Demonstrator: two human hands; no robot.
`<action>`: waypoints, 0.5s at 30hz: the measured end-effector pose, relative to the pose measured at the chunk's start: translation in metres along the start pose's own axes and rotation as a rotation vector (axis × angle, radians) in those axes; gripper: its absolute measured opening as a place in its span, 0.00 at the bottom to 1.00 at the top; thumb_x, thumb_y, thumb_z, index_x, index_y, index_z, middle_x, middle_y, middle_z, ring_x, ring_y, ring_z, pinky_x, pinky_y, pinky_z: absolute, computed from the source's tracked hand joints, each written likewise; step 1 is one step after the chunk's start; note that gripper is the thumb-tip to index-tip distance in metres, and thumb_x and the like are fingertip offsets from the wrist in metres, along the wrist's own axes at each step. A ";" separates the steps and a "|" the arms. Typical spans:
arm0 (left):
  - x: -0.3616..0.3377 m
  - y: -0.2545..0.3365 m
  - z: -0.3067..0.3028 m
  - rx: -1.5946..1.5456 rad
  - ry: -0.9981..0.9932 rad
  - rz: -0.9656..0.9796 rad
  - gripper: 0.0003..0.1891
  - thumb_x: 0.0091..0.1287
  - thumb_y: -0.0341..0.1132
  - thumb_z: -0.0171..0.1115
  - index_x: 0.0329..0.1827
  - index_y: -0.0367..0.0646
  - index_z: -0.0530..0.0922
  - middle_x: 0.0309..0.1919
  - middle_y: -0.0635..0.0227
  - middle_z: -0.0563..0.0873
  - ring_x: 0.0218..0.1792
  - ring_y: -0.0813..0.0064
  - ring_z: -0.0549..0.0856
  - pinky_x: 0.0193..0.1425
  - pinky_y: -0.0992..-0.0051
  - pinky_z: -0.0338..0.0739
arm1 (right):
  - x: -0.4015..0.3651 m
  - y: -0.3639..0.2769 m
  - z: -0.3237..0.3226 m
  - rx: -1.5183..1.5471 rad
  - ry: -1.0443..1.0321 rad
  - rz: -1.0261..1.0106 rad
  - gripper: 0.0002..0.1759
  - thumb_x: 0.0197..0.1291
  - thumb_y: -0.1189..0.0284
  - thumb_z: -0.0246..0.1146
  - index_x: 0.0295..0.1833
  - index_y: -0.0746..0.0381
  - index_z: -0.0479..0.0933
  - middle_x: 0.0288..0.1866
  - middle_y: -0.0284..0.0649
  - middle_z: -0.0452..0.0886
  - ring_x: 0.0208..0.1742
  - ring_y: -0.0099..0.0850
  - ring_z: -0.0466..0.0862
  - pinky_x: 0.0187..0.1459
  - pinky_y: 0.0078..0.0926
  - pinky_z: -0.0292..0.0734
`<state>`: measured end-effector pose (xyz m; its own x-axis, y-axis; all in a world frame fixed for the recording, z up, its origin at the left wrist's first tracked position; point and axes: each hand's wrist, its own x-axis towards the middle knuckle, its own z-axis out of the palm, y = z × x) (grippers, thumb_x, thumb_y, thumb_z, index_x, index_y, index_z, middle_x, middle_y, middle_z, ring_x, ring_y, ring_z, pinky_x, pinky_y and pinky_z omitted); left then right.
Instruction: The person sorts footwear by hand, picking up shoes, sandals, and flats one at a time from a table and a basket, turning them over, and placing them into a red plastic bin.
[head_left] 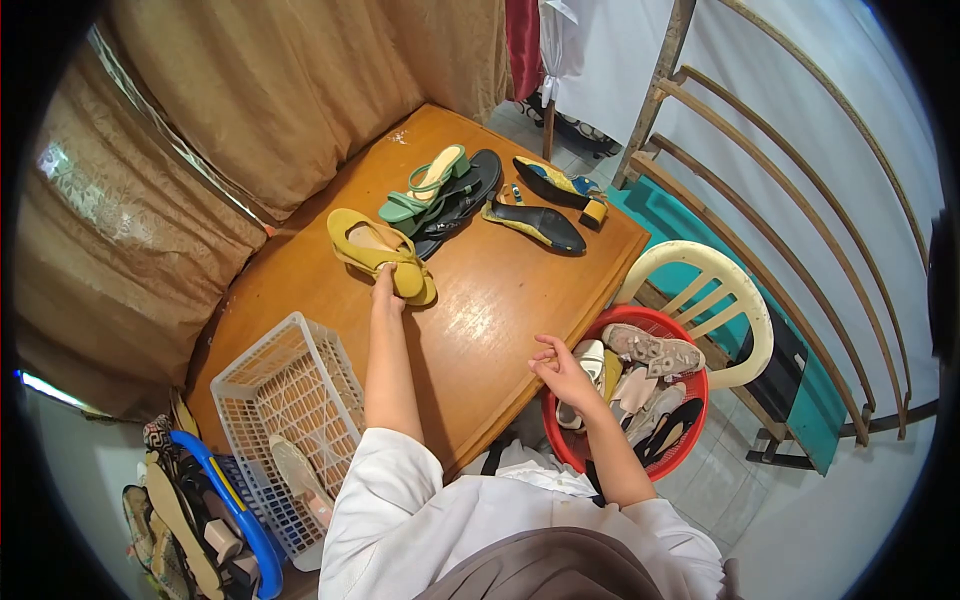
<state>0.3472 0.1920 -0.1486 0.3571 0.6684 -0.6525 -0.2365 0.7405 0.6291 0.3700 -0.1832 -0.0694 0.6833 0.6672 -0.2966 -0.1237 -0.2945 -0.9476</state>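
Observation:
My left hand (386, 288) reaches over the wooden table and grips a pair of yellow sandals (367, 240) by the end nearer me. The two sandals overlap, one on top of the other. Beyond them lie green heeled sandals (402, 207) and black sandals (482, 178), partly overlapping. My right hand (562, 372) is over the table's near edge, beside a red basket (703, 412) of shoes. Its fingers are apart and hold nothing. Black-soled heeled shoes (540, 228) lie on their sides at the table's right part.
A white plastic crate (290, 375) with a pale sandal inside stands at the table's left. Below it, a blue-rimmed basket (232, 500) holds several shoes. A cream plastic chair (745, 290) and a wooden rack (800, 265) are on the right. Brown curtains (270, 90) hang behind the table (490, 320).

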 end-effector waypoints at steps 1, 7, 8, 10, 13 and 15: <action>0.001 0.000 0.000 0.016 -0.024 0.007 0.20 0.53 0.30 0.62 0.50 0.37 0.70 0.43 0.58 0.80 0.41 0.61 0.82 0.44 0.62 0.79 | -0.002 -0.004 -0.001 0.000 -0.009 0.006 0.27 0.57 0.68 0.60 0.61 0.58 0.61 0.44 0.40 0.71 0.38 0.25 0.76 0.42 0.21 0.71; -0.072 -0.004 0.009 -0.095 -0.220 -0.025 0.21 0.56 0.36 0.56 0.52 0.39 0.69 0.43 0.60 0.80 0.42 0.63 0.82 0.45 0.65 0.79 | -0.007 -0.002 -0.006 0.003 -0.036 -0.014 0.25 0.57 0.66 0.60 0.59 0.59 0.63 0.42 0.40 0.73 0.38 0.26 0.77 0.41 0.23 0.72; -0.080 -0.010 0.006 -0.082 -0.242 -0.060 0.19 0.56 0.37 0.56 0.51 0.41 0.71 0.42 0.62 0.81 0.41 0.65 0.82 0.45 0.66 0.79 | -0.007 -0.003 -0.006 0.008 -0.041 -0.014 0.25 0.57 0.66 0.60 0.59 0.59 0.63 0.41 0.40 0.73 0.38 0.26 0.77 0.41 0.23 0.72; -0.115 -0.026 0.008 -0.052 -0.287 -0.137 0.17 0.56 0.39 0.56 0.48 0.44 0.73 0.41 0.66 0.81 0.41 0.70 0.82 0.44 0.69 0.80 | -0.008 -0.001 -0.006 0.039 -0.041 -0.018 0.24 0.58 0.65 0.60 0.58 0.60 0.64 0.41 0.40 0.73 0.38 0.26 0.77 0.42 0.23 0.72; -0.168 -0.058 0.014 -0.027 -0.372 -0.204 0.21 0.55 0.40 0.57 0.52 0.43 0.71 0.44 0.67 0.80 0.43 0.70 0.81 0.44 0.69 0.80 | -0.007 0.001 -0.007 0.110 -0.023 -0.011 0.26 0.60 0.62 0.59 0.59 0.61 0.63 0.44 0.40 0.73 0.42 0.26 0.76 0.45 0.22 0.70; -0.194 -0.080 0.016 0.055 -0.468 -0.260 0.23 0.56 0.41 0.56 0.55 0.43 0.70 0.49 0.65 0.78 0.49 0.68 0.78 0.52 0.69 0.75 | -0.012 -0.012 -0.011 0.268 -0.005 0.054 0.27 0.61 0.61 0.58 0.62 0.60 0.61 0.48 0.39 0.71 0.48 0.25 0.74 0.49 0.22 0.68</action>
<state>0.3112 0.0018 -0.0659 0.7649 0.3511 -0.5401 -0.0430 0.8644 0.5010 0.3709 -0.1950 -0.0528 0.6671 0.6589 -0.3477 -0.3464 -0.1389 -0.9278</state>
